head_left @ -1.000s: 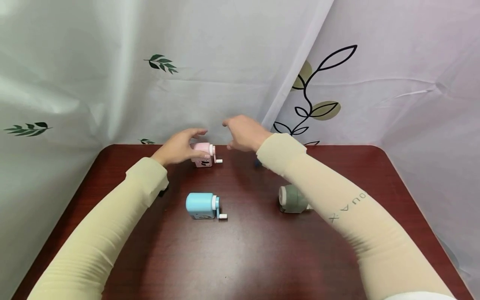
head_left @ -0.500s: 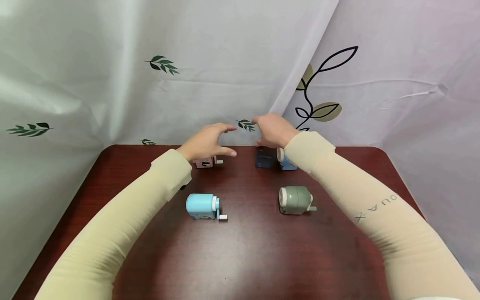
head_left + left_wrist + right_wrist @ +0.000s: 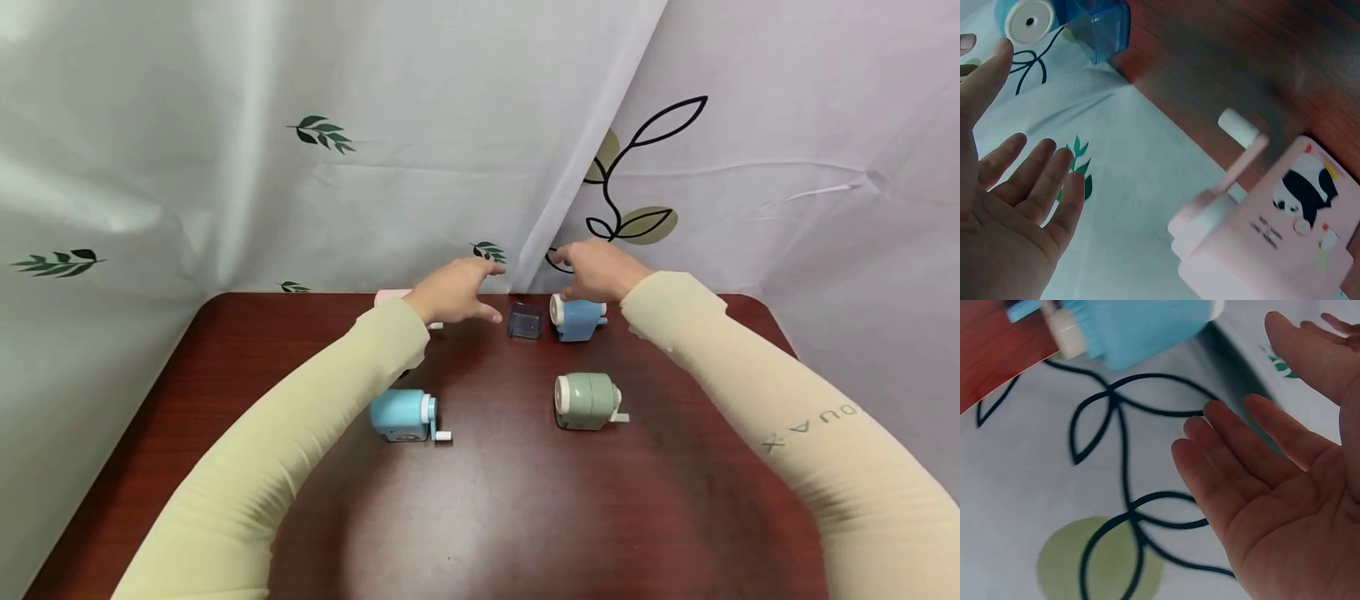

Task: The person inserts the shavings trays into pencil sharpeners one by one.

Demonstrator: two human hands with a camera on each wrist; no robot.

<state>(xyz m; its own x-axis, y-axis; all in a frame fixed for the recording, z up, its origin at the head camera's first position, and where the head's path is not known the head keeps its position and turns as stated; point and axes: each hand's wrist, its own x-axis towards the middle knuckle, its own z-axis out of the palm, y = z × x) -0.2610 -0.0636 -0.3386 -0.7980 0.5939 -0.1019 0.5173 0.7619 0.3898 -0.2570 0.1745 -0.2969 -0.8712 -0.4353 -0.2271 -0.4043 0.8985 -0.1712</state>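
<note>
My left hand (image 3: 452, 292), thumb and fingers spread and holding nothing, hovers left of a see-through dark-blue shavings drawer (image 3: 525, 322). Beside that drawer stands a blue crank pencil sharpener (image 3: 576, 322). My right hand (image 3: 602, 272) is over the back of this sharpener; the right wrist view shows its fingers apart from the sharpener (image 3: 1147, 328), extended and holding nothing. A pink pencil sharpener (image 3: 1291, 231) with a panda picture sits behind my left wrist, mostly hidden in the head view.
A light-blue pencil sharpener (image 3: 401, 413) stands front left, close to my left sleeve. Front right is a green pencil sharpener (image 3: 588, 402). The dark red table (image 3: 480, 517) ends at the back against a white curtain (image 3: 420, 200) with leaf prints.
Both hands have moved right. My left hand has left the pink sharpener, whose side it was around. The drawer and the blue sharpener, hidden before by my right arm, now show.
</note>
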